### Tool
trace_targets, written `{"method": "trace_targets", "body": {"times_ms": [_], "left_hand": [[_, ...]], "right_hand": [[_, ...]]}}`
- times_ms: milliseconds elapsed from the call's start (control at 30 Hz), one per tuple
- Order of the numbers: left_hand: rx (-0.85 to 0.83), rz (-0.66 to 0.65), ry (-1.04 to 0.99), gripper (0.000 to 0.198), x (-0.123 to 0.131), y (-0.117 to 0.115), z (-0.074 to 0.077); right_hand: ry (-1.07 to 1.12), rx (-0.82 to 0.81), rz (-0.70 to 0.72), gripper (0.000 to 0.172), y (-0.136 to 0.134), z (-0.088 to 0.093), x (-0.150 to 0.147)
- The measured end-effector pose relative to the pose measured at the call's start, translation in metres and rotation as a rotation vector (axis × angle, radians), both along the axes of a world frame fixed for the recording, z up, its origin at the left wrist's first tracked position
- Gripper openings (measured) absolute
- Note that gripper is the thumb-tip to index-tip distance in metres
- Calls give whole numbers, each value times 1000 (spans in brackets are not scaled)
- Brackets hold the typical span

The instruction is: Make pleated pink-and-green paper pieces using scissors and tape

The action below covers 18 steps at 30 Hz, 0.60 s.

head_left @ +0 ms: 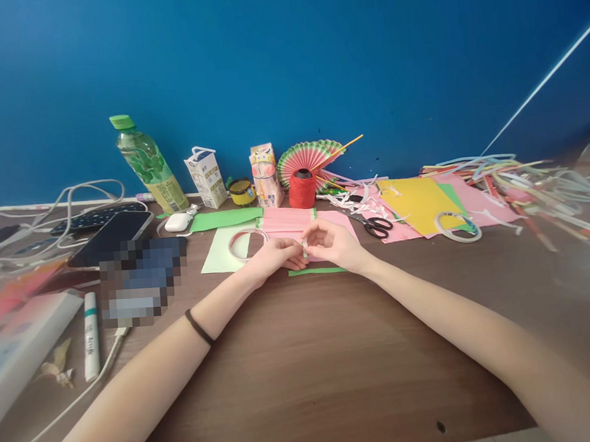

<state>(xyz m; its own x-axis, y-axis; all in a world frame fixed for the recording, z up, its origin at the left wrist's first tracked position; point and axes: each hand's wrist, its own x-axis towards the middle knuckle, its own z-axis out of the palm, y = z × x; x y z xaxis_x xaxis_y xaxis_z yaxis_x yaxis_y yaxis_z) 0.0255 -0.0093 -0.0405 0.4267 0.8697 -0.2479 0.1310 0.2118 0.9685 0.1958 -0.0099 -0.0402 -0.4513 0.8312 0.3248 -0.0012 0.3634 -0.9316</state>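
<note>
My left hand and my right hand meet at the middle of the table. Between their fingertips is a small pale strip, perhaps paper or tape; its kind is too small to tell. The fingers of both hands are pinched together around it. Just behind them lies a pleated pink paper with green-edged ends. A green paper strip shows on the table below my fingers. Beside my left wrist, a roll of tape rests on a pale green sheet.
Black scissors, yellow paper and another tape roll lie right. Behind stand a red thread spool, a pleated fan, cartons and a leaning bottle. Phones, cables and a marker occupy the left.
</note>
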Motion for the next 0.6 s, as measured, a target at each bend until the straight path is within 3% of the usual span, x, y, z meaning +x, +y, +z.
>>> {"method": "trace_targets", "body": {"times_ms": [600], "left_hand": [[18, -7, 27, 22, 0, -1, 0]], "right_hand": [[-53, 67, -27, 18, 2, -1, 1]]}}
